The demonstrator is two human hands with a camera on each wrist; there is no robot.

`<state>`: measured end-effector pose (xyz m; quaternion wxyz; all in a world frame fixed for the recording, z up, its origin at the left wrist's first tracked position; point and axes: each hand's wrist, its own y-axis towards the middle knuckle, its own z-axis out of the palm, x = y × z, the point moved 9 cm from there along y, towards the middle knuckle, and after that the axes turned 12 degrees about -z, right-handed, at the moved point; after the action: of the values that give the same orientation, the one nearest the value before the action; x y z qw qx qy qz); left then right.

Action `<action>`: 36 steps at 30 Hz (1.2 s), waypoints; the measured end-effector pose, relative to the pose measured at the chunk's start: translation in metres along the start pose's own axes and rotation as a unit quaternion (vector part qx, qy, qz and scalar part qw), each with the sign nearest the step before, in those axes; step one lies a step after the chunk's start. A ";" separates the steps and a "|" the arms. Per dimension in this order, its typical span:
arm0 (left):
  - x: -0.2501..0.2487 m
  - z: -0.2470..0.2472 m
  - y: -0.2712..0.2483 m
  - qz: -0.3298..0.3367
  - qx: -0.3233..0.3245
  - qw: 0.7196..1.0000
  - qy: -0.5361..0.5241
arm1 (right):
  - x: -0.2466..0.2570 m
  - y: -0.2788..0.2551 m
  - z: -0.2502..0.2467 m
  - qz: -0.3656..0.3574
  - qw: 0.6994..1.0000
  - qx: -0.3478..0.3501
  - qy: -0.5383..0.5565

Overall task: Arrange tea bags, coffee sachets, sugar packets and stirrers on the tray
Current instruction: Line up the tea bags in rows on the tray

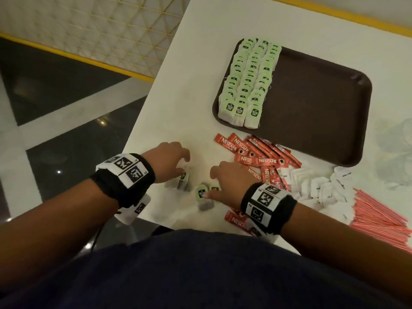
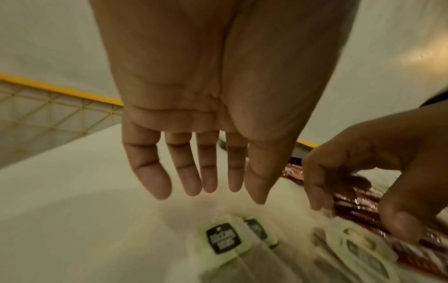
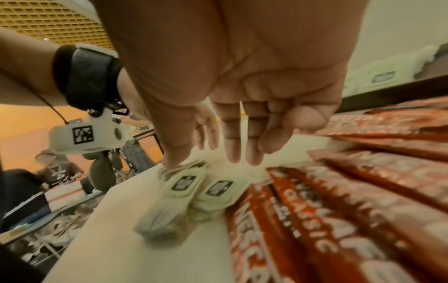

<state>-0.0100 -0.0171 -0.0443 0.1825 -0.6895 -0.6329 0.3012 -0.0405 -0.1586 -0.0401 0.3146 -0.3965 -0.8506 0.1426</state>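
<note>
A brown tray (image 1: 316,103) lies at the back right, with three rows of green-tagged tea bags (image 1: 249,81) along its left side. A few loose tea bags lie near the table's front edge. My left hand (image 1: 185,166) hovers over two of them (image 2: 223,237), fingers straight and holding nothing. My right hand (image 1: 209,184) is just to the right, fingers (image 3: 232,149) relaxed, thumb tip resting on the tag of another tea bag (image 1: 201,194) beside a second one (image 3: 218,188). Red coffee sachets (image 1: 256,157), white sugar packets (image 1: 316,188) and red stirrers (image 1: 379,215) lie loose on the table.
The white table (image 1: 178,108) ends close to my body and on the left, above a dark tiled floor. The tray's right part is bare. One coffee sachet (image 1: 236,219) lies under my right wrist. Crumpled clear plastic (image 1: 392,148) sits at the far right.
</note>
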 end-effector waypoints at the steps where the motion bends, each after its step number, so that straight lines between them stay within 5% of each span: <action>1: 0.003 0.005 -0.003 -0.004 0.003 1.000 0.016 | 0.005 0.000 0.002 0.001 1.000 -0.011 -0.015; 10: 0.000 0.023 -0.008 0.002 0.004 1.000 -0.006 | 0.024 0.012 0.016 0.024 0.994 -0.028 -0.099; 19: 0.014 0.033 0.000 -0.028 0.030 0.998 -0.046 | 0.018 0.020 0.021 0.033 0.997 0.025 -0.062; 30: 0.009 0.034 0.005 0.004 0.038 0.995 -0.093 | 0.005 0.018 0.007 0.024 0.989 -0.053 0.133; 36: -0.001 0.036 0.011 0.041 0.043 0.998 -0.026 | -0.013 0.016 -0.006 0.041 0.973 -0.091 0.206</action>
<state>-0.0250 -0.0243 -0.0779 0.1834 -0.6985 -0.5946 0.3534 -0.0210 -0.1580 -0.0484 0.4395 -0.4790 -0.7598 -0.0077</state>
